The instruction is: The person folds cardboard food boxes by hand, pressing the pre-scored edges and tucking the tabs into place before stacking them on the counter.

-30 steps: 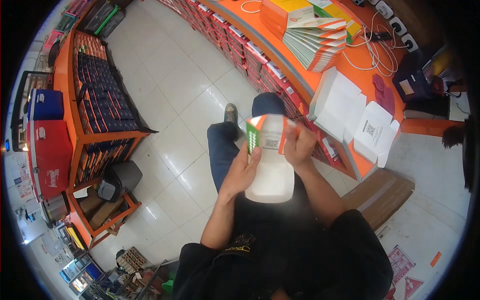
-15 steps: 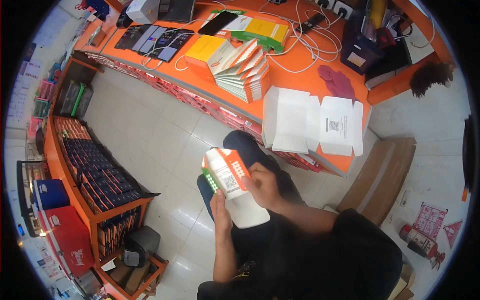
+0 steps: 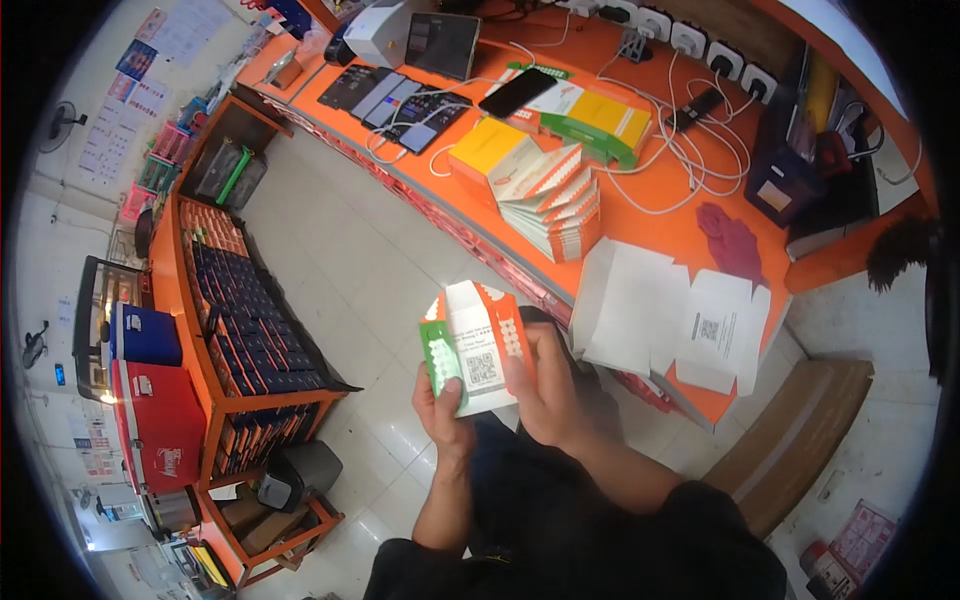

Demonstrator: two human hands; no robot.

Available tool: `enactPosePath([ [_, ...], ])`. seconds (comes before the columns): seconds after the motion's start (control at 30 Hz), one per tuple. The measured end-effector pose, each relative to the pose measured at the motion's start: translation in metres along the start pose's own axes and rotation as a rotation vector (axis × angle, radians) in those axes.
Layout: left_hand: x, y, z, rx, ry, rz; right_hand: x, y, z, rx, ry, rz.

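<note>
A partly folded card piece (image 3: 480, 350), white inside with a QR code and with green and orange flaps, is held over my lap. My left hand (image 3: 441, 408) grips its lower left side, thumb on the white face by the green flap. On the right, my right hand (image 3: 545, 385) holds the orange side. Folded cards (image 3: 555, 205) stand in a fanned stack on the orange counter, beside a yellow and white box (image 3: 492, 150). An unfolded white carton (image 3: 640, 300) lies at the counter's near corner.
Phones (image 3: 405, 105), a black phone (image 3: 518, 92), white cables (image 3: 690, 150) and a pink cloth (image 3: 730, 240) lie on the counter (image 3: 640, 205). Shelves of dark boxes (image 3: 250, 310) stand left. A long brown carton (image 3: 800, 430) leans at the right.
The view has shifted, so the counter appears lower and further right. The card's lower flap no longer hangs out below, and both hands now hold its sides closer together.
</note>
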State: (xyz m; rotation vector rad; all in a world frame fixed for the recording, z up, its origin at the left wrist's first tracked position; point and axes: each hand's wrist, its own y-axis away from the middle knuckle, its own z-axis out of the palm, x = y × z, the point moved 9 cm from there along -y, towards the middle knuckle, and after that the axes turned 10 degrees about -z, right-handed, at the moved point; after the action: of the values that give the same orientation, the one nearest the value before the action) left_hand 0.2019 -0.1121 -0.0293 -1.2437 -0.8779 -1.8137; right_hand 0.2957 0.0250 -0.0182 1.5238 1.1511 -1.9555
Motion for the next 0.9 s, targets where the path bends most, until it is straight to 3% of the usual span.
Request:
enactPosePath([
  [0.03,0.008,-0.011,0.009,-0.002,-0.001,0.014,-0.008,-0.010,-0.003,-0.002,-0.004,-0.013],
  [0.1,0.046,-0.034,0.015,0.096,0.006,0.219,-0.047,-0.031,-0.027,0.181,0.115,-0.222],
  [0.17,0.093,-0.066,0.032,0.059,0.108,0.466,-0.063,-0.036,-0.051,0.263,0.067,-0.299],
  [0.23,0.115,-0.112,0.052,0.094,0.250,0.682,-0.093,-0.022,-0.093,0.460,0.086,-0.535],
  [0.3,0.068,-0.203,0.050,0.092,-0.235,0.594,-0.090,-0.009,-0.117,0.496,0.125,-0.597],
  [0.37,0.076,-0.212,0.111,0.129,-0.555,1.104,-0.088,0.012,-0.134,0.533,0.155,-0.653],
  [0.43,0.051,-0.229,0.137,-0.058,-0.694,1.072,-0.082,0.032,-0.147,0.523,0.332,-0.589],
  [0.5,0.031,-0.235,0.143,-0.120,-0.755,1.071,-0.083,0.055,-0.167,0.525,0.400,-0.595],
  [0.6,0.011,-0.234,0.147,-0.273,-0.835,1.005,-0.081,0.093,-0.211,0.602,0.622,-0.439],
  [0.67,0.007,-0.237,0.143,-0.355,-0.819,0.940,-0.065,0.123,-0.258,0.785,0.606,-0.263],
  [0.7,0.009,-0.239,0.143,-0.367,-0.818,0.924,-0.068,0.129,-0.271,0.789,0.614,-0.246],
  [0.77,0.008,-0.237,0.148,-0.421,-0.945,0.897,-0.060,0.135,-0.297,0.696,1.104,0.219],
  [0.8,0.007,-0.233,0.151,-0.447,-0.990,0.912,-0.057,0.138,-0.303,0.698,1.109,0.232],
  [0.83,0.007,-0.229,0.149,-0.457,-0.988,0.901,-0.038,0.141,-0.308,0.638,1.082,0.375],
  [0.87,0.003,-0.221,0.151,-0.462,-1.148,0.950,-0.020,0.145,-0.311,0.572,1.052,0.508],
  [0.9,0.001,-0.214,0.154,-0.463,-1.308,1.000,-0.012,0.145,-0.309,0.570,1.058,0.511],
])
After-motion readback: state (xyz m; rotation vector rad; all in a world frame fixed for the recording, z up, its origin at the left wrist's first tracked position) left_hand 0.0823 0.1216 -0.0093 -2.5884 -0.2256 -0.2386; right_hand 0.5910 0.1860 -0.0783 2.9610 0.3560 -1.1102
